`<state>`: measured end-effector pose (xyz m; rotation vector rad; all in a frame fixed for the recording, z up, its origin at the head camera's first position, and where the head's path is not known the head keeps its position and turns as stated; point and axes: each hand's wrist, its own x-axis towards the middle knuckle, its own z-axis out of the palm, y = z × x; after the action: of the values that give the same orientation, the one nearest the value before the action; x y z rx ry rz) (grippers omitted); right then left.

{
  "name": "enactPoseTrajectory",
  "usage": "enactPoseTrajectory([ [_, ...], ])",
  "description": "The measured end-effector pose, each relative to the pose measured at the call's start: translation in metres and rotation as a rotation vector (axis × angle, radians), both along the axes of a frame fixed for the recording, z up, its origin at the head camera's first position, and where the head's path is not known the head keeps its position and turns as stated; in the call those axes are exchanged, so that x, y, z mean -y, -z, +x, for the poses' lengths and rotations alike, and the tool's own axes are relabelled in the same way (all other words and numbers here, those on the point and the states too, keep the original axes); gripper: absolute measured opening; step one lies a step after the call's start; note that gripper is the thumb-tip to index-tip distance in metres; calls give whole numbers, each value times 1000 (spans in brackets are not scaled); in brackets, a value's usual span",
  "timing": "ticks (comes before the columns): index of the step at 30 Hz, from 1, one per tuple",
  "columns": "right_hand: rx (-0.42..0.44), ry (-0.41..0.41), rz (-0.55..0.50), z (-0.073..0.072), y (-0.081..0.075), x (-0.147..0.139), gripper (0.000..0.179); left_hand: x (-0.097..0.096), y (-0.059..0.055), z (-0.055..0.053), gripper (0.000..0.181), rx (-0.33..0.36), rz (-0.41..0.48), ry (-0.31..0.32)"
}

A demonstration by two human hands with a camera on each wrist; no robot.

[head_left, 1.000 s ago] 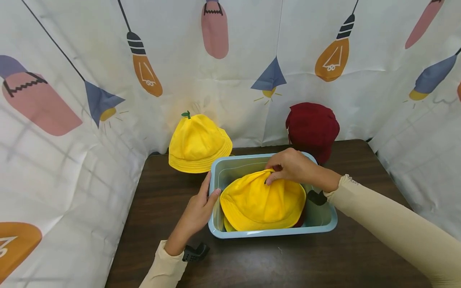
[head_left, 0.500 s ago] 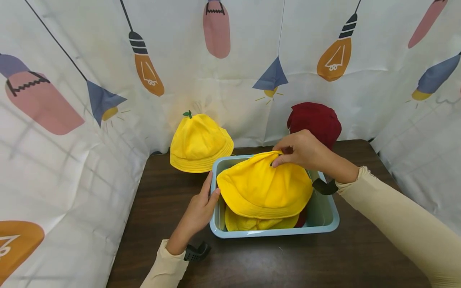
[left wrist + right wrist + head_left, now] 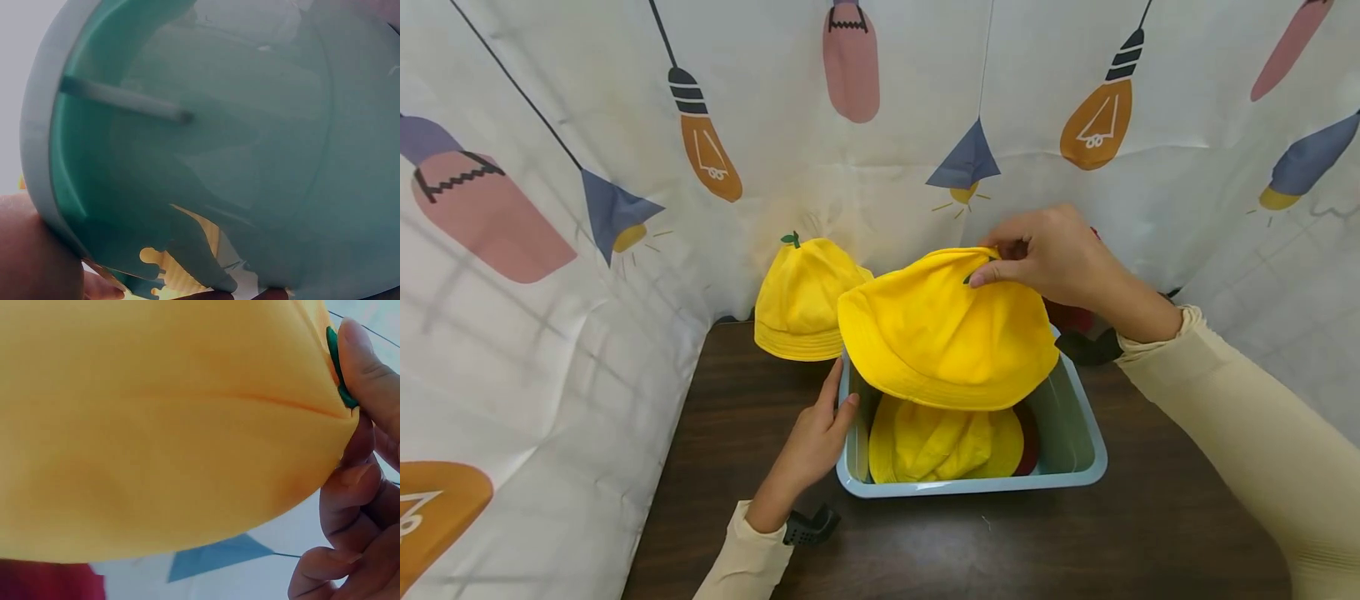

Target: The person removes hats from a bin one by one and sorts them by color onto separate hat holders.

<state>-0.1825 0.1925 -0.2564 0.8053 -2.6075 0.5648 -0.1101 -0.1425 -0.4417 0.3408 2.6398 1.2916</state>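
My right hand pinches a yellow bucket hat by its crown, near a small green leaf. The hat hangs brim down over the back of a light blue plastic basin. My left hand holds the basin's left rim, thumb on the inner side and fingers outside. Inside the basin lies a second yellow hat, with a dark red edge showing beside it. The left wrist view is filled by the basin's greenish wall.
Another yellow hat with a green leaf on top stands at the back left of the dark wood table. A red hat at the back right is mostly hidden behind my right hand. A printed white curtain encloses the table.
My right hand has lifted the yellow hat up and back out of the basin, uncovering the hat beneath. My left hand has stayed on the rim.
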Motion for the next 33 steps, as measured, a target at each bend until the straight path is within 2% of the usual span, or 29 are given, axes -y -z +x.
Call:
enactPoseTrajectory([
  [9,-56,39,-33,-18,-33,12,27,1,0,0,69,9,17,5],
  [14,-19,78,-36,-27,-51,27,33,1,0,0,69,8,16,4],
  [21,-18,55,-7,-46,-72,55,40,2,1,0,69,6,23,-4],
  [28,-18,30,-19,-68,-82,84,43,2,4,0,69,13,36,5],
  [33,37,47,-18,-85,-81,108,42,2,4,0,69,15,38,3],
])
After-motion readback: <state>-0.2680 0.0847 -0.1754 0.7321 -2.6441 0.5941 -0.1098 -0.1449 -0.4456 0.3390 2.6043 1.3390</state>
